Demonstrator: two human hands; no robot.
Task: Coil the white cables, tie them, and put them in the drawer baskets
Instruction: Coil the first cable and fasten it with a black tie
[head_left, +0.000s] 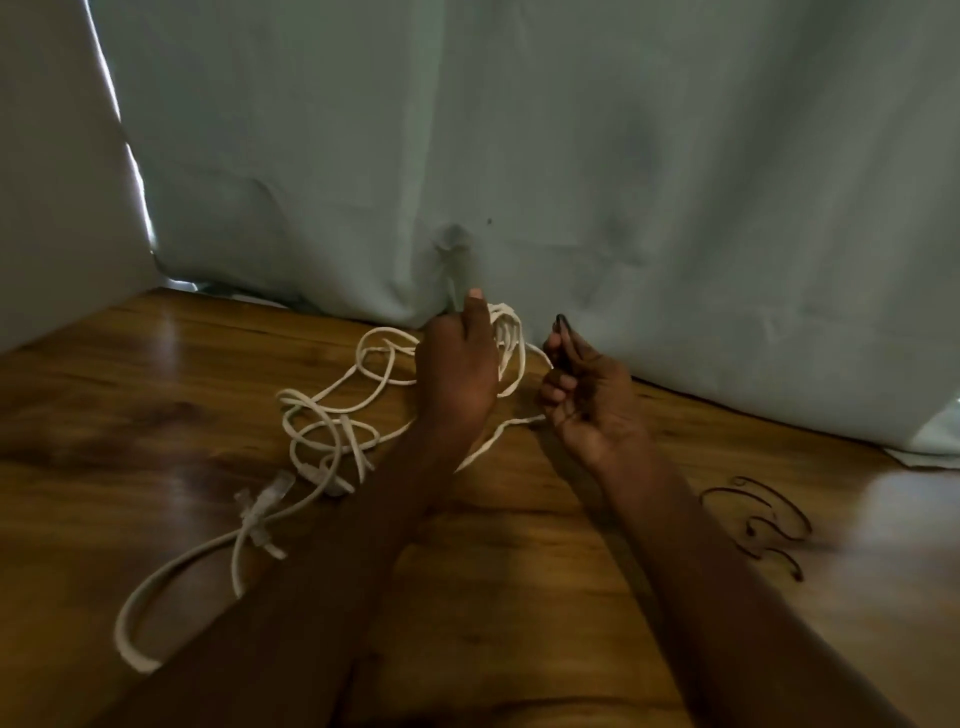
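**Count of things on the tabletop**

Two hands are in view: the left hand (457, 374) and the right hand (587, 400). One coiled bundle of white cable (511, 332) and loose white cable (332, 421) whose number I cannot tell. About three dark ties (758, 519) lie together, and one more tie (563, 338) is apart. One curtain (571, 156) hangs behind.

Glossy wood-grain table (156, 395), matt cloth curtain (571, 156), smooth white cables (322, 415) probably plastic-sheathed, thin dark ties (763, 519).
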